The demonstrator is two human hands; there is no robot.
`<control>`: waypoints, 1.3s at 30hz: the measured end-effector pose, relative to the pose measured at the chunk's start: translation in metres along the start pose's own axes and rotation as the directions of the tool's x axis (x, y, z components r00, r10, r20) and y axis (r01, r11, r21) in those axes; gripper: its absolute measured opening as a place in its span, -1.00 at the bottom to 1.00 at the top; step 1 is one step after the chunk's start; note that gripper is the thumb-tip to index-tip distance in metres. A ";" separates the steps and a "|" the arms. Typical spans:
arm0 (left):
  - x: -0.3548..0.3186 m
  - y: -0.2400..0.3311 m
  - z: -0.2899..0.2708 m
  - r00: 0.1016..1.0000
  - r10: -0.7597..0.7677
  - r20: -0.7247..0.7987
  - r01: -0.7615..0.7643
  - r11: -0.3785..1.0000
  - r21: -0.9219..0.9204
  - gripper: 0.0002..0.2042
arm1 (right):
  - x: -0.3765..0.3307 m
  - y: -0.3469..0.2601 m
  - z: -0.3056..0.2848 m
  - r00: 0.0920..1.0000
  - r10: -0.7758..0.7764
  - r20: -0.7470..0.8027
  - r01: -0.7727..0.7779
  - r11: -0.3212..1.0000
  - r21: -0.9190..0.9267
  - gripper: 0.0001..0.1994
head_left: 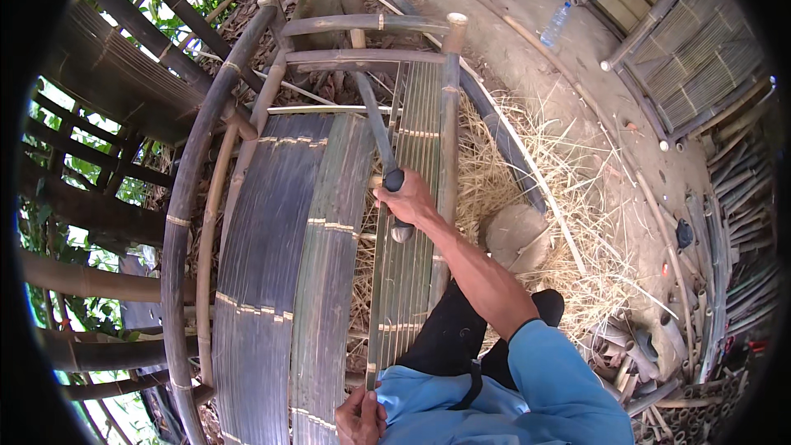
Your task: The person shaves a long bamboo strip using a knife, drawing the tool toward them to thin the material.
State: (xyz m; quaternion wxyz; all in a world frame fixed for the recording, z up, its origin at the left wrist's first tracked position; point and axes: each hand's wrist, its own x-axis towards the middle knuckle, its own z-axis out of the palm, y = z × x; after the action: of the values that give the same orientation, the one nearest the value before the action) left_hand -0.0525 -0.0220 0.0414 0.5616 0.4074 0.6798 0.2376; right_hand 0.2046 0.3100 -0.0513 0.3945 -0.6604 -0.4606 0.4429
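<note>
My right hand (409,200) is closed around the dark handle of a machete (376,120); the long grey blade points away from me, and the rounded handle end shows below my fist. Close to my body, at the lower edge, my left hand (361,417) pinches the near end of a narrow bamboo strip (376,313). That strip runs lengthwise along a bamboo bench, beside a split bamboo slat (412,280) on its right. A gap separates it from the wide green-grey slat (334,272) and the darker slat (268,239) to the left.
Bamboo rails (177,222) edge the bench at left, and crossbars (367,25) close its far end. Straw shavings (568,239) surround a wooden stump (515,235) at right. Further off lie a plastic bottle (555,24), bamboo panels (696,49) and stacked bamboo (746,222).
</note>
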 end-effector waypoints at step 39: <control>-0.039 -0.164 0.024 0.935 0.040 -0.351 0.060 0.961 0.269 -0.47 | -0.168 0.034 0.021 0.361 -0.253 0.898 0.756 0.643 -0.123 -0.75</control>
State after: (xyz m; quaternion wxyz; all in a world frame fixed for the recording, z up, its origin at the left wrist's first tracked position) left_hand -0.0747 -0.1482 -0.0704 0.3694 0.4287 0.7981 0.2070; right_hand 0.1631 0.1424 -0.0518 0.0582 -0.2672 -0.8754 0.3985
